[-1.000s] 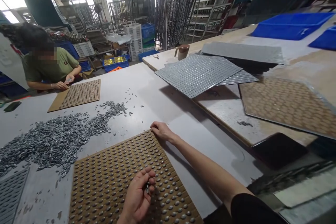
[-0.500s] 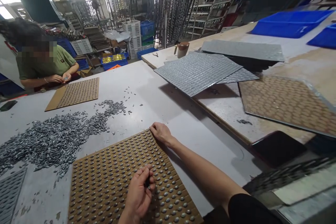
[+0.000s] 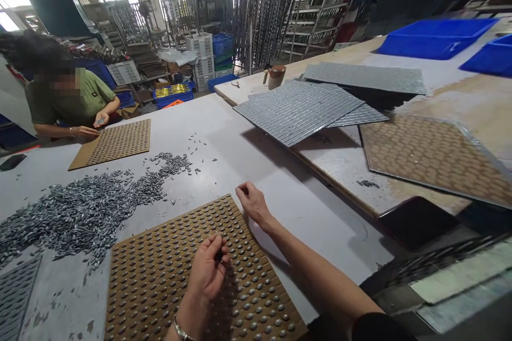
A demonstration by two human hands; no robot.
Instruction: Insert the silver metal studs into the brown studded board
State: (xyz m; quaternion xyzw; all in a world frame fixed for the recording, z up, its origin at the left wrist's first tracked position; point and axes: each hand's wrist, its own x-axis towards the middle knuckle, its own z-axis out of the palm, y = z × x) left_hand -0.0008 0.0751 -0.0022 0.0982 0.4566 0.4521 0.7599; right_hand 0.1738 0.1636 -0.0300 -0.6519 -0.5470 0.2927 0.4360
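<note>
A brown board (image 3: 160, 256) lies on the white table, set with rows of small shiny oval metal pieces. Over its middle hovers my left hand (image 3: 210, 266), fingers curled and thumb against the fingertips; what they enclose is too dark to make out. Just off the board's far right corner is my right hand (image 3: 254, 202), fingers bent into a pinch, apart from the edge. Anything between those fingertips is hidden. Beyond the board, a big heap of loose grey oval metal pieces (image 3: 88, 210) spreads to the left.
Across the table a person (image 3: 74, 96) works at another brown board (image 3: 120, 144). A grey slotted sheet (image 3: 16, 287) lies at the left. On the adjoining table are ridged silver sheets (image 3: 300, 109), a mug (image 3: 277, 76), a brown patterned panel (image 3: 432, 154) and blue trays (image 3: 436, 40).
My right hand has come off the board's corner and shifted slightly right. My left hand has moved up and a little left over the board. The other person's hands have separated.
</note>
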